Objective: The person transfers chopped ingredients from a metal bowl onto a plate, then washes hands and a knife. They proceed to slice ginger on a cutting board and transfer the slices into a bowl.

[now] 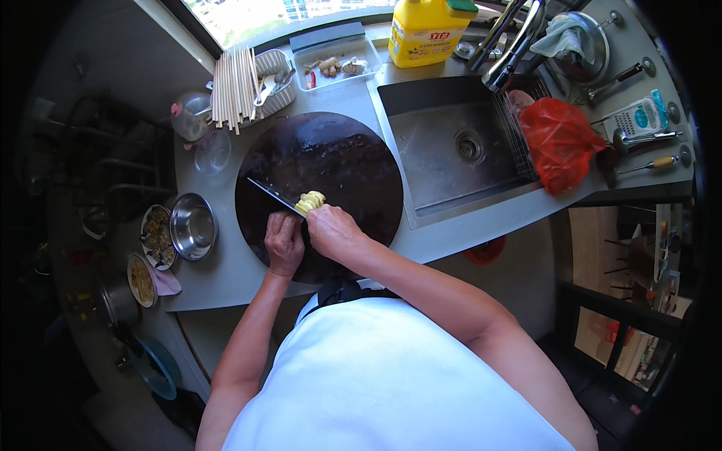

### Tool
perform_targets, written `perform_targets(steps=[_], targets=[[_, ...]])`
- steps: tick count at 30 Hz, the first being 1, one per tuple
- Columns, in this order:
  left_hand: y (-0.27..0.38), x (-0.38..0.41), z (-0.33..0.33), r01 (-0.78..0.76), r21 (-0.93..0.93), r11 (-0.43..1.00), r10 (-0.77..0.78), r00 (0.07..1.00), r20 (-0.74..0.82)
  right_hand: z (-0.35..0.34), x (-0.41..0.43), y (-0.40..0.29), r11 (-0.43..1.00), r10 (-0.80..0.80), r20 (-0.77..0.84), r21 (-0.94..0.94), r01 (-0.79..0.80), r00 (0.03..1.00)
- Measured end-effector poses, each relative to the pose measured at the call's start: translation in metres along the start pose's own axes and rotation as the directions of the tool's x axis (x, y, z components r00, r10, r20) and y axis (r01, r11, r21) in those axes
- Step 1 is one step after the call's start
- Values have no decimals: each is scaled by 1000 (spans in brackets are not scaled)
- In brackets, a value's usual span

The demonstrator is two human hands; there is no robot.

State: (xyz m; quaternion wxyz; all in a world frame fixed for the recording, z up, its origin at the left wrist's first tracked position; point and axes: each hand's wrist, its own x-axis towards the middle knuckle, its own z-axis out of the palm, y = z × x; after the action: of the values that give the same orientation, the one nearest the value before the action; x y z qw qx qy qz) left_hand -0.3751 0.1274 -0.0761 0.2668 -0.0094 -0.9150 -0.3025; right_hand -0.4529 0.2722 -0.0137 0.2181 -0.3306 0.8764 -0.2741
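Observation:
My right hand is closed around the handle end of a kitchen knife. The thin blade is seen almost edge-on and slants to the upper left over a round, dark chopping board. Pale yellow slices, probably ginger, lie overlapping against the far side of the blade, just beyond my right knuckles. On the near side of the blade is my left hand, its fingers curled down on the board. Whether it pins anything under the fingertips is hidden.
Left of the board stand a steel bowl and plates of food. Behind are chopsticks, a plastic tub with ginger and garlic, and a yellow detergent jug. The sink and a red bag are right.

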Motion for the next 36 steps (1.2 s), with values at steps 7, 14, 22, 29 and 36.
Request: perform_targets(steps=[7, 14, 22, 29, 36], targets=[[-2, 0, -2, -20, 7, 1000, 20, 1000, -3, -5, -13, 3, 996, 89, 56, 0, -89, 995], [24, 15, -10, -37, 115, 993, 38, 999, -7, -23, -56, 26, 980, 199, 189, -49, -193, 962], [5, -4, -27, 101, 0, 995, -100, 982, 159, -25, -47, 28, 996, 84, 147, -23, -82, 986], [-18, -35, -68, 486, 0, 874, -486, 874, -17, -6, -55, 43, 924, -372, -148, -155, 350, 916], [-26, 26, -50, 701, -354, 620, -715, 690, 112, -32, -68, 65, 961, -205, -260, 130, 245, 944]])
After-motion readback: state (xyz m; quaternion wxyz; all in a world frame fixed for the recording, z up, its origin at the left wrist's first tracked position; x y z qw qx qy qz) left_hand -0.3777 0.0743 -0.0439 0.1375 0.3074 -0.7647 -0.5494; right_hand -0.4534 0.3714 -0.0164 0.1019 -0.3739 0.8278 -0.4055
